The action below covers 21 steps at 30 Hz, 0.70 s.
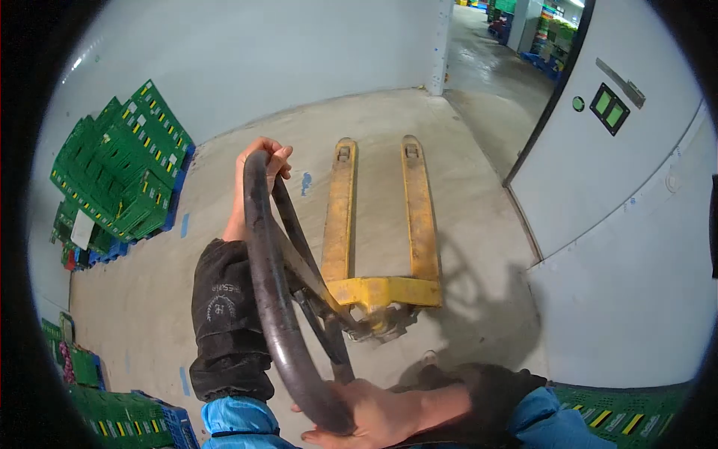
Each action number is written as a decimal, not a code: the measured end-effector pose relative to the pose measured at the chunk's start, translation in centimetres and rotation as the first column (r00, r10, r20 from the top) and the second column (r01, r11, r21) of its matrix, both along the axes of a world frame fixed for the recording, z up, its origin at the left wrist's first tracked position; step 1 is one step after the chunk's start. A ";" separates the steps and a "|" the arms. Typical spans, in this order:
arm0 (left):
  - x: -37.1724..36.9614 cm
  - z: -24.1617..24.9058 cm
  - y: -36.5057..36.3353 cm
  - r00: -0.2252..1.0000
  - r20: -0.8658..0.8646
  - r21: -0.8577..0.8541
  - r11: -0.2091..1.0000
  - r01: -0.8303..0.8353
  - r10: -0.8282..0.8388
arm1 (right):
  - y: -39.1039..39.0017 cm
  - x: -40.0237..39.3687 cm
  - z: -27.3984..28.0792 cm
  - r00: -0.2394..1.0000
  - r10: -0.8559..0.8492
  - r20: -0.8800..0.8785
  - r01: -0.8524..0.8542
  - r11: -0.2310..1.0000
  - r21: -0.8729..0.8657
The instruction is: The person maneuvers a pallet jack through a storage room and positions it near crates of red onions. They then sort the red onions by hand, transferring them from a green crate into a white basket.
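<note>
A dark, worn loop handle (pixel 273 299) of a pallet jack rises close to the camera. My left hand (pixel 262 168) is wrapped round the far top end of the loop. Near the bottom of the view, my right hand (pixel 366 411) grips the near end of the same loop, some fingers hidden beneath it. Beyond the handle, the jack's yellow body (pixel 385 290) stands on the floor, with two worn yellow forks (pixel 341 202) pointing away from me. Nothing lies on the forks.
Green crates (pixel 120 161) lean and stack on blue pallets at the left wall. More green crates (pixel 120 411) are at the lower left and lower right (pixel 636 411). An open doorway (pixel 501 90) is ahead right, beside a white door (pixel 621 150).
</note>
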<state>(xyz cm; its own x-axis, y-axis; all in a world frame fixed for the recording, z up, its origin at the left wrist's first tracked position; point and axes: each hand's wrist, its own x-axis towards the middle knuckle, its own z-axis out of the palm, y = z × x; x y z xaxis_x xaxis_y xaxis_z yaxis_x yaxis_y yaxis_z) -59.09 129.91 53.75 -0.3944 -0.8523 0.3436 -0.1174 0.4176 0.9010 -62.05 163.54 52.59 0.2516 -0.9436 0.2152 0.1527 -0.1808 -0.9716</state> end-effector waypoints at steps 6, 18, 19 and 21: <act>-7.5 -0.6 -0.3 0.985 -0.096 0.053 0.988 0.146 -0.140 | -0.3 -3.1 -0.6 0.998 -0.066 -0.012 0.063 0.980 -0.187; -20.4 0.1 4.9 0.981 -0.054 0.058 0.980 0.191 -0.188 | 3.5 -12.1 -0.8 0.987 -0.157 0.026 0.159 0.970 -0.184; -21.3 0.0 5.0 0.974 -0.047 0.051 0.974 0.222 -0.220 | 3.6 -13.3 -0.5 0.982 -0.186 -0.042 0.165 0.939 -0.301; -22.7 -0.4 5.0 0.947 -0.133 0.063 0.951 0.302 -0.292 | 5.2 -15.2 0.3 0.989 -0.143 -0.029 0.132 0.962 -0.239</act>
